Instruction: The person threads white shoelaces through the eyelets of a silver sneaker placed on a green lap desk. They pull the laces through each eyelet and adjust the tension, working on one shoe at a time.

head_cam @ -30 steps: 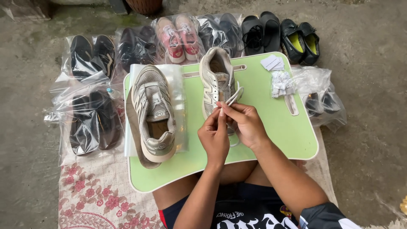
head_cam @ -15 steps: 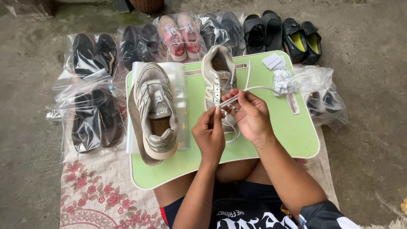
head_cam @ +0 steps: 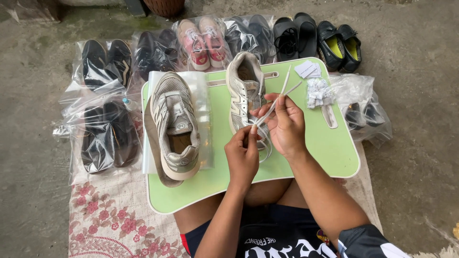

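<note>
So the white lace [head_cam: 275,102] sits mid-frame, pulled up off the grey sneaker [head_cam: 245,91] on the green worktop [head_cam: 330,148]. Right hand [head_cam: 285,125] has its grip pinched on the lace, ends poking up toward the top. Left hand [head_cam: 243,155] is pinching the lower bit just below. Second sneaker [head_cam: 175,125] lies on a clear bag left of center. Bagged shoes [head_cam: 103,136] line the left side.

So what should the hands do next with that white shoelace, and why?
Probably pull the white shoelace snug. Both hands hold it above the grey sneaker: the right hand pinches it near its free ends, the left hand grips it lower down, and a slack loop hangs at the shoe's near end.
</note>
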